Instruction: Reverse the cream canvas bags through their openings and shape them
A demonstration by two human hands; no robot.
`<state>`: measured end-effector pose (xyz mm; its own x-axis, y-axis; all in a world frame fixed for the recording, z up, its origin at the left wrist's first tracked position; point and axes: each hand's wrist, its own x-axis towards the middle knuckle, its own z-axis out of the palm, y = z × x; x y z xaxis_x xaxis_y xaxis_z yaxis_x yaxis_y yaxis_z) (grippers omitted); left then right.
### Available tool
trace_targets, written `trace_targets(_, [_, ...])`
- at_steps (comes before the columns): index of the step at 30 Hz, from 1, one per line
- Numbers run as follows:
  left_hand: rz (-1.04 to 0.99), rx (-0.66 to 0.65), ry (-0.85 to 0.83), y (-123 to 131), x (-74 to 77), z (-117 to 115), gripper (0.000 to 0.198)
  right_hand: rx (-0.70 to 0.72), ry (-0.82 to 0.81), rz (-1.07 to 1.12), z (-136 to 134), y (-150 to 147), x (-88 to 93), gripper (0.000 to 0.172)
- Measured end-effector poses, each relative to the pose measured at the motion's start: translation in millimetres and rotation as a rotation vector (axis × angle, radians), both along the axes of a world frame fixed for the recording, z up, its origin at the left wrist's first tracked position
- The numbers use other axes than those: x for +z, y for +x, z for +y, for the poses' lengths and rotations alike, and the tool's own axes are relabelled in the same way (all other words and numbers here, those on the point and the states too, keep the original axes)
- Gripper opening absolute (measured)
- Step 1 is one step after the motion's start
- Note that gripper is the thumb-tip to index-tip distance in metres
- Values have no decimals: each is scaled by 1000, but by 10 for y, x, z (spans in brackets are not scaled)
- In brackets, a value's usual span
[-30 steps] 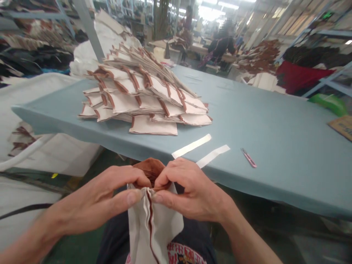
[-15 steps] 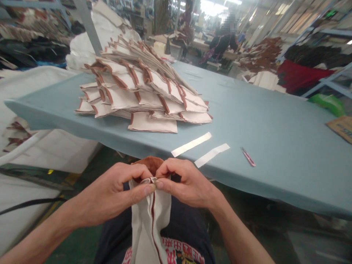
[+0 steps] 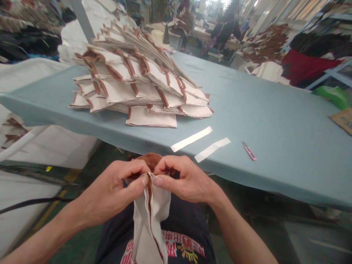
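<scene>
I hold a cream cloth pouch with brown trim [image 3: 150,220] in front of my lap, below the table's near edge. My left hand [image 3: 115,189] pinches its top edge from the left, thumb against forefinger. My right hand [image 3: 187,179] pinches the same edge from the right, fingers curled over the brown lining. The pouch hangs down between my wrists. A tall fanned pile of like pouches [image 3: 137,80] lies on the blue-grey table [image 3: 275,121] beyond my hands.
Two white strips [image 3: 191,139] [image 3: 212,149] and a small pink cutter [image 3: 249,151] lie near the table's front edge. Large white sacks [image 3: 41,146] stand at the left. A person works at a far table [image 3: 225,31]. Cardboard [image 3: 342,121] sits at the right edge.
Both hands have drawn the pouch's top edge tighter and closer together, the fingertips now meeting at the brown seam. The view has tipped slightly downward.
</scene>
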<state>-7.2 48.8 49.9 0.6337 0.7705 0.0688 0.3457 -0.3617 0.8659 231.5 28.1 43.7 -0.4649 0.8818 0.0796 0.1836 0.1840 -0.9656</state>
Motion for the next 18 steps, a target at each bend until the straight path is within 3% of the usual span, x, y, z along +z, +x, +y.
trace_targets(3, [59,-4,84,-4,19,3,29,-27,15,-65,-19,-7,25,38])
trace_targets(6, [100,-108,54,-32,63,28,33,-9,-10,-65,-20,-18,43,46])
trace_targets(13, [89,-91,193,-34,108,-6,31,-44,67,-111,-61,-68,48,18])
trace_targets(16, [108,-103,252,-11,147,-7,30,-72,95,-176,-95,-93,74,17])
trace_targets(18, [142,-96,201,-17,170,22,29,-72,92,-222,-104,-106,90,19])
